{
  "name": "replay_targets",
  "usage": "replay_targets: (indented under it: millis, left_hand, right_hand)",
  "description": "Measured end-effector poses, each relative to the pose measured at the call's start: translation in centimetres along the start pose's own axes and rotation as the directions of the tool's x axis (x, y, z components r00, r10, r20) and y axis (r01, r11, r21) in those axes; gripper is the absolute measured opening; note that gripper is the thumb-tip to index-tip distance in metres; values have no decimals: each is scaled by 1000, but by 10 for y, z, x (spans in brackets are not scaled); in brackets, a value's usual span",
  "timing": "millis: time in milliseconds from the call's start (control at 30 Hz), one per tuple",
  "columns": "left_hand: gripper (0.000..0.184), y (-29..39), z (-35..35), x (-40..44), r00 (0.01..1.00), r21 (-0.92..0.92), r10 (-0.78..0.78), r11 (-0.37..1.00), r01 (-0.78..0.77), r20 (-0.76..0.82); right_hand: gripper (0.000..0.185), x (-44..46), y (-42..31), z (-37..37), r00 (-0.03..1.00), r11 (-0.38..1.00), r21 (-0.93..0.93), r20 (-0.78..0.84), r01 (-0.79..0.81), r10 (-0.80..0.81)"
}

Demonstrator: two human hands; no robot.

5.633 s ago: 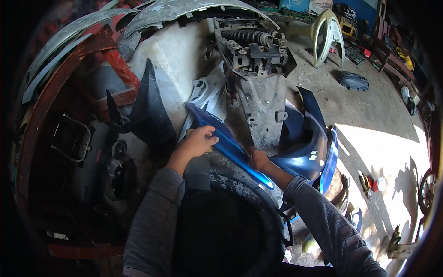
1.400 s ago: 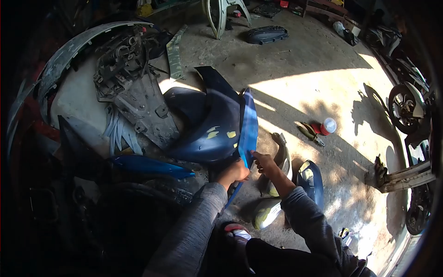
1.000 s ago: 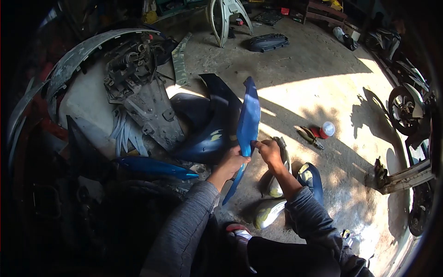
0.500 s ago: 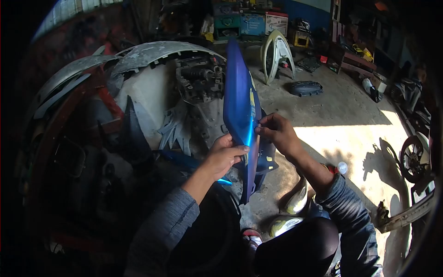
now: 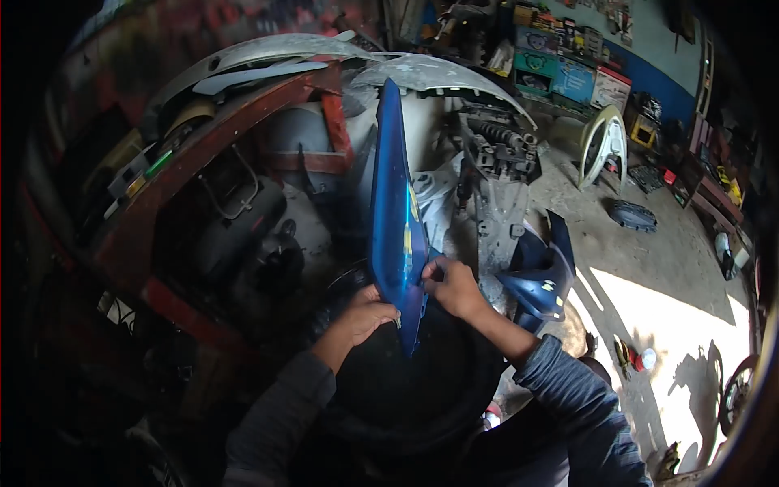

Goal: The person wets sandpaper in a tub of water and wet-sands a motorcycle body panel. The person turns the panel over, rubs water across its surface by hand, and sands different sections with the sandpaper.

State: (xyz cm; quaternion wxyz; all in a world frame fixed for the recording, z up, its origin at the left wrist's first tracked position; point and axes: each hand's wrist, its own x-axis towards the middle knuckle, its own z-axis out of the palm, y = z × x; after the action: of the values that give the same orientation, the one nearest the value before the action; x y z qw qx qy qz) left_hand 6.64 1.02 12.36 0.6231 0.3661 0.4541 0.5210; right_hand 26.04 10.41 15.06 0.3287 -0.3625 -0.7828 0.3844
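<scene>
A long pointed blue panel (image 5: 393,211) with yellowish patches along its right edge stands upright between my hands. My left hand (image 5: 367,315) is closed on its lower left edge, the thumb on the near face. My right hand (image 5: 451,286) pinches the right edge a little higher up. The panel's lower tip hangs over a dark round tire-like object (image 5: 406,390). Right of my hands, a dark blue curved body part (image 5: 540,280) with pale patches lies on the floor.
A red metal frame (image 5: 215,122) stands at the left, with pale curved panels (image 5: 454,75) behind. A grimy mechanical assembly (image 5: 499,150) stands upper centre. On the floor at right are a pale ring-shaped part (image 5: 602,150), a black cover (image 5: 633,216) and a red container (image 5: 646,359).
The blue panel, held in both hands, has moved left from over the floor parts to above the tire-like object. The view has swung left, showing more of the red frame and rear shelves.
</scene>
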Motion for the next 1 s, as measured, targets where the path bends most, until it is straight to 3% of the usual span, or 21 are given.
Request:
replay_targets:
  millis: [100, 267, 367, 400, 467, 533, 600, 633, 700, 733, 800, 867, 933, 967, 1000]
  left_hand:
    - [38, -41, -40, -5, 995, -20, -66, 998, 65, -80]
    - [39, -106, -77, -11, 974, -155, -127, 983, 99, -186]
    - [39, -125, -84, -8, 961, -252, -128, 965, 65, -243]
    - [37, -130, -87, -7, 954, -237, -128, 969, 63, -271]
    - [36, -138, -96, -3, 927, -116, -133, 988, 98, -350]
    - [37, -143, -107, 0, 916, -25, -189, 981, 192, -354]
    - [37, -142, -109, -3, 916, -50, -184, 983, 178, -357]
    - [39, -142, -108, -2, 914, -43, -184, 983, 181, -361]
    - [42, -142, -105, -1, 902, -19, -192, 979, 201, -386]
    - [42, -142, -104, -1, 902, -21, -192, 980, 200, -386]
    - [42, -139, -103, 2, 917, -30, -190, 981, 192, -350]
    - [42, -133, -103, 1, 910, -106, -193, 981, 165, -368]
    - [44, -130, -104, 4, 902, -185, -203, 973, 140, -381]
    - [45, -127, -107, 9, 879, -253, -203, 962, 98, -431]
    - [46, -128, -109, 12, 854, -318, -206, 947, 50, -478]
  right_hand:
    - [17, -6, 23, 44, 994, 995, 4, 51, -96, 96]
    - [15, -19, 82, 114, 988, 994, -23, 108, -108, 109]
    - [14, -23, 125, 141, 909, 945, 71, 304, -319, 284]
    - [14, -27, 130, 143, 905, 945, 62, 313, -322, 288]
    - [16, -32, 141, 145, 707, 681, 284, 513, -675, 486]
    - [22, -45, 173, 152, 552, 496, 264, 548, -827, 628]
    - [25, -63, 207, 154, 466, 419, 220, 550, -881, 693]
    - [25, -76, 235, 158, 464, 419, 216, 552, -882, 693]
    - [26, -93, 287, 167, 441, 277, 553, 187, -786, 878]
    - [26, -91, 291, 167, 441, 278, 551, 186, -787, 878]
    - [26, -81, 296, 166, 413, 5, 747, 362, -665, 836]
    - [28, -46, 252, 158, 603, -324, 758, 649, -566, 463]
    - [27, -8, 119, 137, 713, -42, 794, 566, -606, 414]
    - [27, -1, 84, 135, 711, -39, 793, 565, -608, 417]
    - [27, 4, 57, 134, 753, 145, 795, 476, -589, 454]
